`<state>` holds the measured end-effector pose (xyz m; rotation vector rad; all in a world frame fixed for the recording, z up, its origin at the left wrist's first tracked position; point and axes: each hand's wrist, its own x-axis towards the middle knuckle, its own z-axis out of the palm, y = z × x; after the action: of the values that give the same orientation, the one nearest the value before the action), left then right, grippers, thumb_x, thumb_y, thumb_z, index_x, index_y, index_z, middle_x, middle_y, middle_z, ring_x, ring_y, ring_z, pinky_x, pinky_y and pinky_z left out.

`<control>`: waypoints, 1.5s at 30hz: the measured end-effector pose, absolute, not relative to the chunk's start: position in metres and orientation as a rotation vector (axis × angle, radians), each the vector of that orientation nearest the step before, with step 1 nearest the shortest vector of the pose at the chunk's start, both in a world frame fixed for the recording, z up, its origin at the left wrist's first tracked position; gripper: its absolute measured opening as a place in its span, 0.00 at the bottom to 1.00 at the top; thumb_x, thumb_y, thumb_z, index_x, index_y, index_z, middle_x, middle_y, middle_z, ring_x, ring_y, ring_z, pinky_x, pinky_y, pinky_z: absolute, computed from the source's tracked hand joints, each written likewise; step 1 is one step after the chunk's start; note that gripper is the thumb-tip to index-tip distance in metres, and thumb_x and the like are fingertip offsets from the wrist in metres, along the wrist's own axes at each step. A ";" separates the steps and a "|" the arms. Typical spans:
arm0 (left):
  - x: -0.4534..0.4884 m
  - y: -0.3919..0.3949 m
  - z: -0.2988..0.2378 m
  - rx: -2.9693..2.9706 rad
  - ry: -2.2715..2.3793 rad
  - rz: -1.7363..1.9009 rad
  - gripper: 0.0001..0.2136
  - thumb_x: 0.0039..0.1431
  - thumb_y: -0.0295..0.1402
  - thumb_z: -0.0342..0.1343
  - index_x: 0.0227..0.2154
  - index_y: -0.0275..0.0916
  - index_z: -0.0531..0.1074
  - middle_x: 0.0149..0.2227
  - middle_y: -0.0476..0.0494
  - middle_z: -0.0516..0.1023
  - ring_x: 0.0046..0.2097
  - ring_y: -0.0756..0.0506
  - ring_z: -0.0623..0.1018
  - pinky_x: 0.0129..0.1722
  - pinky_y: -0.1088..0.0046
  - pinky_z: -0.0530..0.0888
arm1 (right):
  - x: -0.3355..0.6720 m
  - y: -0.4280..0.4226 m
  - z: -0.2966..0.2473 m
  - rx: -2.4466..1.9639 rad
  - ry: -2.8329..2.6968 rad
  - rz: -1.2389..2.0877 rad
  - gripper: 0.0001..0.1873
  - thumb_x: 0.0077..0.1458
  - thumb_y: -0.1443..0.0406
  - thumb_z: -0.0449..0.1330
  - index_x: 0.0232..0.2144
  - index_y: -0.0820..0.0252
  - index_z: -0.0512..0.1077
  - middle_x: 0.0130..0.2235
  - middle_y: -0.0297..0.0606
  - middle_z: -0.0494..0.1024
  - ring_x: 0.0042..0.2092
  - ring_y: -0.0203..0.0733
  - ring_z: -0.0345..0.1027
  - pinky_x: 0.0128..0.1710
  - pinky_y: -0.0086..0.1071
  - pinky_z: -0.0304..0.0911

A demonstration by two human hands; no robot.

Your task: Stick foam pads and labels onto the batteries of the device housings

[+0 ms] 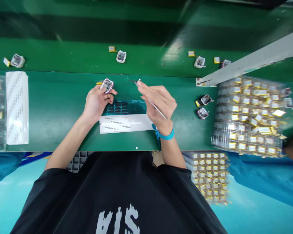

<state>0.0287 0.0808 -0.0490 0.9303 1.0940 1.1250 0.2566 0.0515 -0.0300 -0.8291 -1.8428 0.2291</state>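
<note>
My left hand (96,102) is closed around a small white watch-like casing (107,85) with an exposed circuit board and a yellow battery at its left side. It holds the casing just above the green bench. My right hand (158,102) pinches a pair of thin metal tweezers (150,101), whose tips point up-left, a short way right of the casing. A blue strap circles my right wrist (164,135). Under my hands lie a dark sheet of small pads (120,106) and a white printed strip (125,123).
More casings with batteries sit on the conveyor belt (146,60) behind: one (121,56), another (199,61), and one far left (17,60). Two dark casings (203,105) lie at the right, beside stacked trays of yellow batteries (251,117). A white strip stack (16,107) lies at the left.
</note>
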 end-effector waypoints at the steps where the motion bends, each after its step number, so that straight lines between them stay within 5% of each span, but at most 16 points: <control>1: 0.026 0.082 -0.051 0.895 1.090 1.095 0.09 0.60 0.41 0.60 0.37 0.43 0.71 0.34 0.42 0.80 0.28 0.47 0.74 0.29 0.68 0.72 | 0.257 0.052 -0.034 -0.838 -1.856 0.281 0.27 0.69 0.70 0.59 0.63 0.33 0.70 0.57 0.28 0.82 0.50 0.44 0.79 0.50 0.45 0.79; 7: 0.033 0.071 -0.049 1.091 1.098 1.149 0.10 0.62 0.42 0.64 0.32 0.41 0.75 0.30 0.46 0.78 0.26 0.51 0.71 0.25 0.72 0.68 | 0.266 0.051 -0.041 -0.911 -1.875 0.293 0.22 0.70 0.68 0.58 0.59 0.38 0.75 0.55 0.29 0.83 0.48 0.43 0.80 0.48 0.45 0.79; 17: 0.043 0.063 -0.046 0.719 1.144 1.206 0.10 0.53 0.30 0.65 0.25 0.40 0.67 0.28 0.50 0.79 0.28 0.51 0.80 0.34 0.73 0.82 | 0.240 0.035 -0.041 -0.849 -2.210 0.047 0.18 0.69 0.68 0.60 0.56 0.44 0.78 0.58 0.25 0.80 0.46 0.41 0.80 0.42 0.38 0.81; 23: 0.047 0.058 -0.040 0.702 1.149 1.240 0.11 0.49 0.31 0.67 0.24 0.40 0.67 0.27 0.52 0.78 0.27 0.52 0.79 0.30 0.75 0.80 | 0.239 0.034 -0.042 -0.955 -2.278 0.293 0.17 0.69 0.68 0.60 0.55 0.43 0.78 0.59 0.26 0.79 0.49 0.43 0.79 0.44 0.41 0.81; 33: 0.048 0.054 -0.041 0.816 1.149 1.249 0.15 0.47 0.32 0.69 0.22 0.39 0.65 0.22 0.56 0.70 0.25 0.53 0.75 0.31 0.73 0.82 | 0.237 0.034 -0.038 -0.764 -2.222 -0.061 0.15 0.67 0.72 0.62 0.53 0.55 0.77 0.54 0.32 0.84 0.40 0.39 0.79 0.34 0.34 0.77; 45: 0.045 0.052 -0.045 0.925 1.178 1.171 0.14 0.53 0.38 0.72 0.30 0.39 0.72 0.25 0.52 0.77 0.23 0.50 0.79 0.28 0.73 0.83 | 0.236 0.032 -0.041 -0.782 -2.100 0.244 0.17 0.68 0.71 0.60 0.58 0.57 0.74 0.53 0.39 0.85 0.46 0.39 0.80 0.44 0.36 0.81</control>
<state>0.0453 0.0524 -0.0445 0.9248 1.1783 1.1712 0.2363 0.0325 -0.0407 -0.7819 -2.1005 0.2443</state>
